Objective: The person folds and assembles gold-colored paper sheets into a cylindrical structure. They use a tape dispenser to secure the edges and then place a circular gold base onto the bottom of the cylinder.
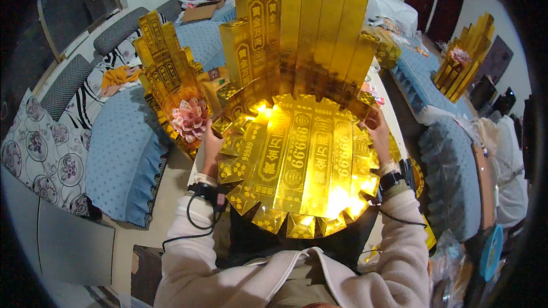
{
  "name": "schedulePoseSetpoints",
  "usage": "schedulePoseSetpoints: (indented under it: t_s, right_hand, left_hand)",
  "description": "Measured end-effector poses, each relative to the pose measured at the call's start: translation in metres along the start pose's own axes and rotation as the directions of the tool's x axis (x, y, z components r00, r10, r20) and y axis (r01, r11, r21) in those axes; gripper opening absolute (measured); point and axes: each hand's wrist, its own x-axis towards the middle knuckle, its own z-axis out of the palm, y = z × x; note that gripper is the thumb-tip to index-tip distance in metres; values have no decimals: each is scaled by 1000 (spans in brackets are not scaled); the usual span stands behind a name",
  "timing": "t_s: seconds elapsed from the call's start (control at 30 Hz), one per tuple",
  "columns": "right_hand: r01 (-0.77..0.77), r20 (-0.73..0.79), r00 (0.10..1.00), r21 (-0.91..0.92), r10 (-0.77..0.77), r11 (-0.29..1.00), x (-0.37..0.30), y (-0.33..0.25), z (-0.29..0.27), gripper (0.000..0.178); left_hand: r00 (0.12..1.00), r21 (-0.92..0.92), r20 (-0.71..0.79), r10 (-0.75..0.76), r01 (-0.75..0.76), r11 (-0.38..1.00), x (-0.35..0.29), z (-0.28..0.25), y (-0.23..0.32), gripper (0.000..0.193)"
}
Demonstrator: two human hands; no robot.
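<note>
A large round panel made of shiny gold foil bars faces me, tilted, over my lap, its rim set with folded gold tips. My left hand grips its left edge, thumb showing and the other fingers mostly hidden. Around the right edge my right hand is closed, its fingers partly behind the foil. Just beyond the panel stands a tall curved wall of upright gold boxes; I cannot tell whether the two are joined. Next to my left hand is a pink paper flower on a stepped gold box stack.
A pale table lies under the work. Blue-covered sofas line the left, with an orange cloth on one. Another gold stack with a pink flower stands at the far right. Plastic bags and a blue ring are at the lower right.
</note>
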Motion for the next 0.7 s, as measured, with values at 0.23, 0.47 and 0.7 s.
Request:
schedulePoseSetpoints:
  t_s: [0.23,0.47,0.7]
  right_hand:
    - [-45,15,999,193,43,980,15,-7,8,40]
    - [137,-130,982,12,-134,990,48,-22,-3,38]
    - [235,-127,965,32,-230,971,78,-89,-21,36]
  left_hand:
    - [997,221,-9,78,-74,972,10,-6,42,83]
    - [991,208,-132,-5,32,978,12,-6,120,85]
    - [986,-30,-119,120,-125,992,29,-34,177,64]
